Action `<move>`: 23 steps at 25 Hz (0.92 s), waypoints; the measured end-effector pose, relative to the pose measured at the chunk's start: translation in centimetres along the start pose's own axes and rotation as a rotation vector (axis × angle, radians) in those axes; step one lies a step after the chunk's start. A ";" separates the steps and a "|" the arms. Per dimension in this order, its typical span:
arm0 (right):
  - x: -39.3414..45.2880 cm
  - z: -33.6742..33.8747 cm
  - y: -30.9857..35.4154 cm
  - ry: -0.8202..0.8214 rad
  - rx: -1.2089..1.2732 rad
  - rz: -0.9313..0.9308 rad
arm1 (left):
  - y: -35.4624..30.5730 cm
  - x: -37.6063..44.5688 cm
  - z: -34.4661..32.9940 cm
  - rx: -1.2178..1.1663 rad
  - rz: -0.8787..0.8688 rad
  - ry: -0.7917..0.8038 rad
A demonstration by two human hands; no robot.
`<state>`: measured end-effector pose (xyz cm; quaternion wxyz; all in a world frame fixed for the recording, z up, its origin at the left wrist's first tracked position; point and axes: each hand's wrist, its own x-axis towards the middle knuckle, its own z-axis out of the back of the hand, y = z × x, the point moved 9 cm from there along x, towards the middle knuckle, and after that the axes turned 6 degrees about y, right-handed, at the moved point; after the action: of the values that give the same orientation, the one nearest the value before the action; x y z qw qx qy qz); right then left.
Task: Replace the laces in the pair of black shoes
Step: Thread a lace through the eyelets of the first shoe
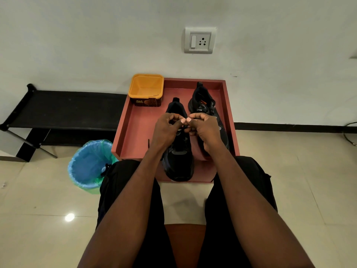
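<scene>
Broadly, red tray sits on the floor by the wall; yellow tub at its far left corner; near shoe left of far shoe, both inside the tray. Left hand and right hand have fingers curled over the near shoe's upper eyelets, apparently pinching the lace, mostly hidden. Judgement: keep both ends even; pull tension gently; check each eyelet before crossing.

Red tray carries two black shoes, yellow tub
</scene>
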<state>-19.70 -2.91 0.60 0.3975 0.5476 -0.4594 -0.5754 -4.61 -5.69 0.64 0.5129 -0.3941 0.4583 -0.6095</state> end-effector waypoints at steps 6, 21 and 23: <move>0.9 1.7 -1.5 -0.188 -0.067 -0.099 | 1.0 0.8 0.2 0.464 0.113 -0.120; 0.8 -0.6 -3.9 0.015 -0.249 -0.220 | 3.7 1.5 -1.0 0.367 0.326 -0.045; 0.8 -0.8 -3.9 0.028 -0.254 -0.219 | 3.7 1.6 -1.1 0.354 0.326 -0.036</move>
<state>-18.78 -2.74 -3.39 0.4046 0.5479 -0.3149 -0.6610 -4.97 -7.34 -3.22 0.6736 -0.2296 0.3928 -0.5825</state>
